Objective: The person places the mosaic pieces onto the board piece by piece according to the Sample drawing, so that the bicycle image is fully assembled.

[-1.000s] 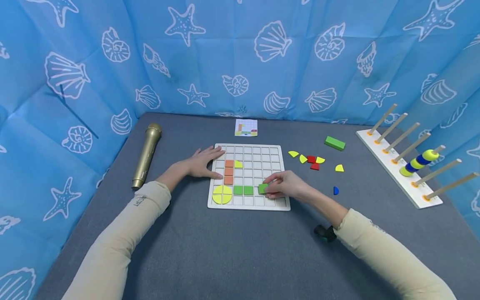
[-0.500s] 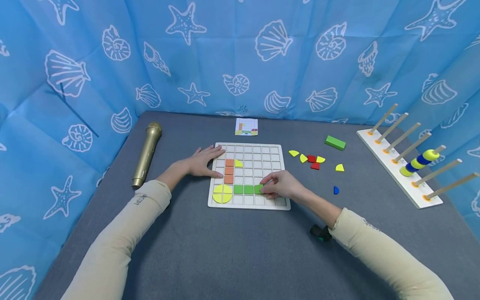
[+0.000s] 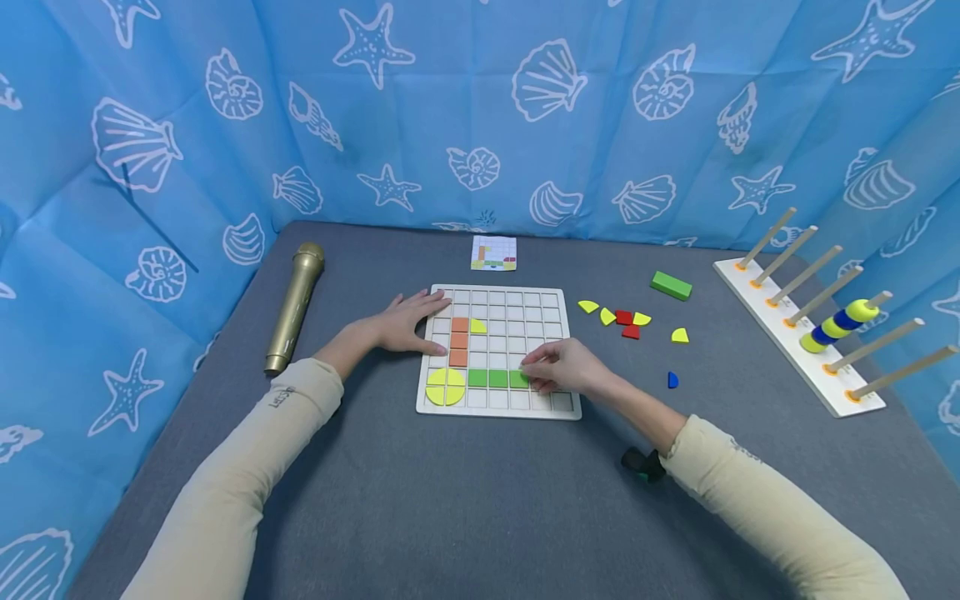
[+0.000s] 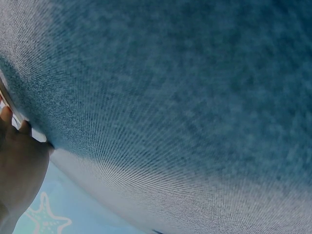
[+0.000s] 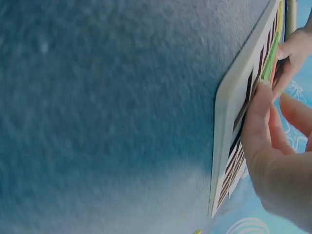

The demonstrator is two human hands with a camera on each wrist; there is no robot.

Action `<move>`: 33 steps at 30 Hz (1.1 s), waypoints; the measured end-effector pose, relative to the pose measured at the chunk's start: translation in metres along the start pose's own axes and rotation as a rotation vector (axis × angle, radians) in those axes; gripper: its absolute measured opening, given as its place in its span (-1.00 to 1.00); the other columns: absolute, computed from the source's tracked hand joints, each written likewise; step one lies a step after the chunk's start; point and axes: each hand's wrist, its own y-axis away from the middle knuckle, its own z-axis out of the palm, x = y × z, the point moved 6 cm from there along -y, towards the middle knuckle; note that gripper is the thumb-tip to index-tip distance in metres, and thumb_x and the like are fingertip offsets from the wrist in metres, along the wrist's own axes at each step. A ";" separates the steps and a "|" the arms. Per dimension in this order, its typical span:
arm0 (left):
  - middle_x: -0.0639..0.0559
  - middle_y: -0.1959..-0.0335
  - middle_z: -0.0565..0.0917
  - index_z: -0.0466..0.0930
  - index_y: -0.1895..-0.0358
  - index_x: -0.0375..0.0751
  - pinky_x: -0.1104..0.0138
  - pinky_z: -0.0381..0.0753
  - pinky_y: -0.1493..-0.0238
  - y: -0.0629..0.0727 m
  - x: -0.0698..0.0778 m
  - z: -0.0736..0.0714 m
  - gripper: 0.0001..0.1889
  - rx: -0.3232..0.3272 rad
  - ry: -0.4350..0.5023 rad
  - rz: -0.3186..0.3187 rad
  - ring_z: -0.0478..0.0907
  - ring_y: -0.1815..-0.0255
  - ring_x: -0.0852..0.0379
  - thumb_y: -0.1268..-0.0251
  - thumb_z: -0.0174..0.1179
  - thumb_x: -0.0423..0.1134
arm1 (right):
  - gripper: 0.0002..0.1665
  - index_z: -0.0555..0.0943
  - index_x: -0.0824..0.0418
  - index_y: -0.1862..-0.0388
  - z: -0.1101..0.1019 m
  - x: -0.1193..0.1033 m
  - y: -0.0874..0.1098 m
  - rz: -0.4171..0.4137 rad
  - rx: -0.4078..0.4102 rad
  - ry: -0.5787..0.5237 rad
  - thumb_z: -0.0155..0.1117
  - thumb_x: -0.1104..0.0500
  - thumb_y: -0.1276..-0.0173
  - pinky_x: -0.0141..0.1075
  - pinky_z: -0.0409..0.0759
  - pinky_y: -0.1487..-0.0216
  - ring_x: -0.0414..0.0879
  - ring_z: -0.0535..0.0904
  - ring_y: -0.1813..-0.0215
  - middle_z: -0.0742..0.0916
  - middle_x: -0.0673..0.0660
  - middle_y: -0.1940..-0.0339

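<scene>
A white grid board (image 3: 525, 414) lies on the table. Three green square tiles (image 3: 498, 378) sit side by side in one of its lower rows. My right hand (image 3: 566, 367) is at the right edge of the rightmost one. In the right wrist view, the thumb (image 5: 258, 102) touches the green tiles' end, with a finger held apart from it. My left hand (image 3: 405, 323) rests with spread fingers on the board's left edge; only part of it shows in the left wrist view. Orange squares (image 3: 459, 340), a yellow circle of quarters (image 3: 446, 387) and a yellow quarter (image 3: 477, 327) fill other cells.
Right of the board lie loose yellow quarters (image 3: 588, 307), red pieces (image 3: 624, 317), a blue half-round (image 3: 672, 380) and a green block (image 3: 671, 285). A pegged stand (image 3: 780, 325) is far right, a gold microphone (image 3: 294, 308) left. A pattern card (image 3: 493, 253) lies behind.
My right hand has lowered the third green tile into the cell right of the other two, and its fingers have loosened on it. My left hand has stayed in place.
</scene>
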 end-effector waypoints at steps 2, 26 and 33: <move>-0.02 -0.55 -0.18 -0.12 -0.55 -0.03 -0.09 -0.41 -0.39 0.000 0.000 0.000 0.00 0.000 0.002 0.001 -0.34 -0.52 -0.05 -0.17 0.19 0.28 | -0.73 0.62 0.37 0.04 -0.002 0.000 0.000 0.000 -0.037 -0.011 0.24 0.21 -0.38 -0.24 0.65 0.22 -0.04 0.64 0.32 0.71 0.19 0.34; -0.06 -0.55 -0.16 -0.11 -0.55 -0.06 -0.11 -0.41 -0.38 0.002 0.002 0.000 -0.01 0.005 0.019 0.011 -0.34 -0.52 -0.08 -0.18 0.21 0.25 | -0.33 0.29 0.48 -0.36 -0.110 0.056 0.042 0.037 0.038 -0.219 0.14 0.07 -0.46 -0.24 0.51 -0.10 -0.15 0.61 -0.03 0.62 0.24 -0.12; -0.06 -0.55 -0.15 -0.11 -0.55 -0.07 -0.12 -0.40 -0.38 0.002 0.002 -0.001 0.00 0.010 0.010 0.019 -0.32 -0.52 -0.09 -0.17 0.20 0.27 | -0.30 0.23 0.48 -0.38 -0.141 0.074 0.057 0.055 0.141 -0.204 0.13 0.05 -0.47 -0.28 0.51 -0.10 -0.29 0.60 0.00 0.64 0.11 -0.10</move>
